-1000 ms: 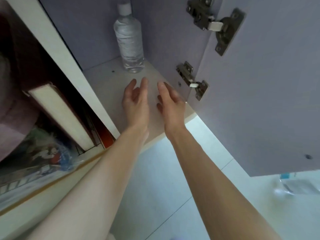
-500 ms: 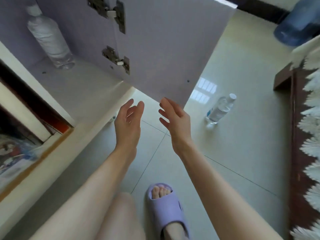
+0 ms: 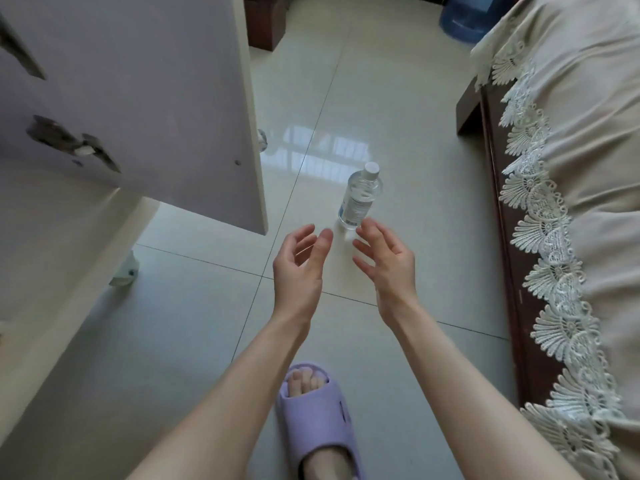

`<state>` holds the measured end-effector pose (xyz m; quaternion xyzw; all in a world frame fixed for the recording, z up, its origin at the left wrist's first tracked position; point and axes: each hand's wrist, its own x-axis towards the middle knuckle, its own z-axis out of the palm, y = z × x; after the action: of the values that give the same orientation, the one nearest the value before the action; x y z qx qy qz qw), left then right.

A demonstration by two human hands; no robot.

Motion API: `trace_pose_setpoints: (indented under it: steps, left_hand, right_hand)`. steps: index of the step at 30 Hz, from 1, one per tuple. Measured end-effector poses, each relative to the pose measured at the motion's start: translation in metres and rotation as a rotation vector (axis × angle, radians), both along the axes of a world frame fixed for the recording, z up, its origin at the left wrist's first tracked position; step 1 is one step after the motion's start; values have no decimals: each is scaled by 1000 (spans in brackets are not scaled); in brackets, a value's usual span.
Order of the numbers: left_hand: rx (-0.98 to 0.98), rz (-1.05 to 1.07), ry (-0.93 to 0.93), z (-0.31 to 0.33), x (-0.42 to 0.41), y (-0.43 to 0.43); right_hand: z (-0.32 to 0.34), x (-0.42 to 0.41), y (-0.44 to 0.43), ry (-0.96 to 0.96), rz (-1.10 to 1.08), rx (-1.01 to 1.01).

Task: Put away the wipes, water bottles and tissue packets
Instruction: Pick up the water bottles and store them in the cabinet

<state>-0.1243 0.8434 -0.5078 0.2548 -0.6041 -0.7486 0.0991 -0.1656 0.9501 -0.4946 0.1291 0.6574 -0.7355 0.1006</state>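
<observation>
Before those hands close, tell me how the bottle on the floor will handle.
The bottle stands tall and narrow on glossy tile, so a nudge would probably tip it. Round-bodied, it may then roll. Its clear wall looks like thin plastic, likely to dent if squeezed.

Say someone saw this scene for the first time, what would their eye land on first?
Most likely the clear water bottle with a white cap, standing alone on the pale tiled floor mid-view. Just below it in the picture, the left hand and right hand reach toward it, fingers spread, holding nothing. Next come the open cupboard door at upper left and the lace-edged cover along the right.
</observation>
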Motion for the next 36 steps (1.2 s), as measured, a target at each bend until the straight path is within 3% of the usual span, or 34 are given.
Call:
trace_pose_setpoints:
  steps: [16, 28, 36]
  left_hand:
    - [-2, -238, -98, -87, -144, 17]
    - [-56, -431, -43, -118, -180, 7]
    - [-63, -370, -53, -104, -166, 4]
  right_hand:
    - [-96, -123, 34, -106, -33, 32]
    - [-115, -154, 29, -58, 115, 7]
    - [-102, -140, 25, -51, 108, -11]
